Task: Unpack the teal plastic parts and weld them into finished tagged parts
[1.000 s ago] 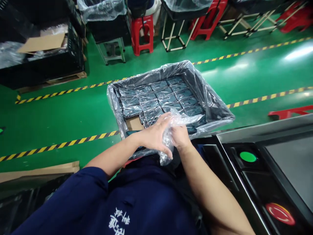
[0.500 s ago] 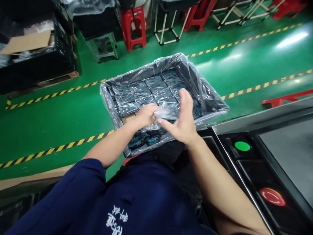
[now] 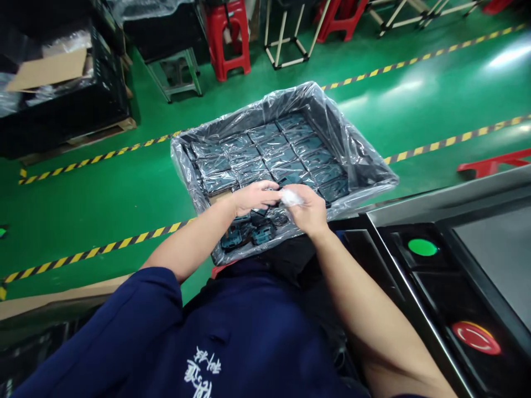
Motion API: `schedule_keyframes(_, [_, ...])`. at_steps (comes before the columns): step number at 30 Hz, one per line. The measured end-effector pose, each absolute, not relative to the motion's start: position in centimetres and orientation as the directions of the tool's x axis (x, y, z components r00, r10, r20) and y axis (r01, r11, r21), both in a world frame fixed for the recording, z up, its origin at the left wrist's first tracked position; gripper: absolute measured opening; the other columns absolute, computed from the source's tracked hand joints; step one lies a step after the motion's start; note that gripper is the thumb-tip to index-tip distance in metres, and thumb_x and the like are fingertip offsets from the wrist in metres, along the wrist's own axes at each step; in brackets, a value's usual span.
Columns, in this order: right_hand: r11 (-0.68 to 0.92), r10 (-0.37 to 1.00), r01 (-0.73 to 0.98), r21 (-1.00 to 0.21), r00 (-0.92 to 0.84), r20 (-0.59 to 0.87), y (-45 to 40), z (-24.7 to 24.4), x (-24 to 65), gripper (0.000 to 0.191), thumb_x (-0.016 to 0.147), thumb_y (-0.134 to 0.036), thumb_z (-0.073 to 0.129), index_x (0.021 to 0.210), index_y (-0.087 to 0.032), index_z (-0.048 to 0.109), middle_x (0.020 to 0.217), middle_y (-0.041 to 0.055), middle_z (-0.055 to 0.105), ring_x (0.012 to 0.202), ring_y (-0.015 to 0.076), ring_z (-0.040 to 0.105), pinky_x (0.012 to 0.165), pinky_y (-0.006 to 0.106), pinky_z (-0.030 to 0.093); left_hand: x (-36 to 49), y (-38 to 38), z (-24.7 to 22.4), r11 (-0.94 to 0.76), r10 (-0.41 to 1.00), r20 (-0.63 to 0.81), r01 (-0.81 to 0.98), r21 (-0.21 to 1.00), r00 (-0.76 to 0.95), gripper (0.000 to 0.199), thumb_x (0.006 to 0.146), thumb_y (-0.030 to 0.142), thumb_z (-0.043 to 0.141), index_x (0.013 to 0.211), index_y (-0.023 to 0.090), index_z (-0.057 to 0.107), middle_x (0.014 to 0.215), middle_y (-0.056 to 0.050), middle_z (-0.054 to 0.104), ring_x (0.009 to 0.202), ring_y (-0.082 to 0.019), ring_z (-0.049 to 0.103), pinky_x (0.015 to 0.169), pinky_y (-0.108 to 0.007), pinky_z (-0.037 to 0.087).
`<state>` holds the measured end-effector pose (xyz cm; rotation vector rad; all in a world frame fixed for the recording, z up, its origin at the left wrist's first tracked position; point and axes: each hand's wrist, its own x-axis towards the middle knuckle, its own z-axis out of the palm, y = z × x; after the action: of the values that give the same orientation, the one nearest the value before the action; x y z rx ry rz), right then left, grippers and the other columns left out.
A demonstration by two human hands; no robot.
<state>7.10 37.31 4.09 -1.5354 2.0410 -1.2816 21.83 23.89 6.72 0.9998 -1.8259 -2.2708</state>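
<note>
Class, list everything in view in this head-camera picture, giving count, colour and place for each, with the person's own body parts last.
crate with plastic liner: one, black and clear, on the floor below the hands
wrapped flat packs: many, dark teal, in rows in the crate
crumpled plastic wrap: one, clear, between the hands
cardboard piece: one, brown, in the crate by the left hand
green button: one, green, on a black panel at right
red button: one, red, lower on that panel
plastic stools: at least three, red, across the floor
hazard tape: several lines, yellow and black, on the floor
floor: one, green, throughout
shirt: one, navy, white lettering, bottom
left hand: one, at the wrap
right hand: one, pinching the wrap
</note>
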Motion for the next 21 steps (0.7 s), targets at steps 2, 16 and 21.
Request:
schedule_keyframes(2, [0.155,-0.842,-0.642,-0.751,-0.483,0.239,37.7,2.5,6.5,0.026,0.079,-0.026,0.055,0.098,-0.021,0.072,0.106,0.0077,0.071,0.101,0.0252,0.065,0.095,0.041,0.049,22.8,22.4,4.7,0.013,-0.556,-0.394,-0.481,0.877,-0.732,0.021,0.077,0.028,0.066,0.095,0.018,0.067,0.085,-0.004,0.07,0.076,-0.016,0.064,0.072,-0.029,0.05])
schedule_keyframes(16, [0.466,-0.822,-0.645,-0.606,-0.569,-0.026,38.9,-1.6,6.1,0.04,0.074,-0.02,0.051,0.109,-0.022,0.069,0.119,0.0071,0.067,0.111,0.0271,0.061,0.097,0.04,0.048,25.4,26.1,-3.7,0.88,-0.104,-0.465,-0.299,0.369,-0.879,0.033,0.079,0.026,0.061,0.109,0.021,0.074,0.103,-0.013,0.064,0.094,-0.027,0.059,0.077,-0.034,0.043])
schedule_keyframes(21, [0.494,-0.823,-0.667,-0.558,-0.565,-0.054,38.9,-1.7,6.3,0.041,0.075,-0.02,0.052,0.112,-0.023,0.069,0.123,0.0069,0.065,0.11,0.0277,0.06,0.094,0.04,0.049,24.9,25.9,-4.5,0.861,-0.129,-0.467,-0.333,0.385,-0.875,0.022,0.078,0.018,0.06,0.095,0.016,0.075,0.095,-0.011,0.066,0.091,-0.025,0.06,0.077,-0.032,0.043])
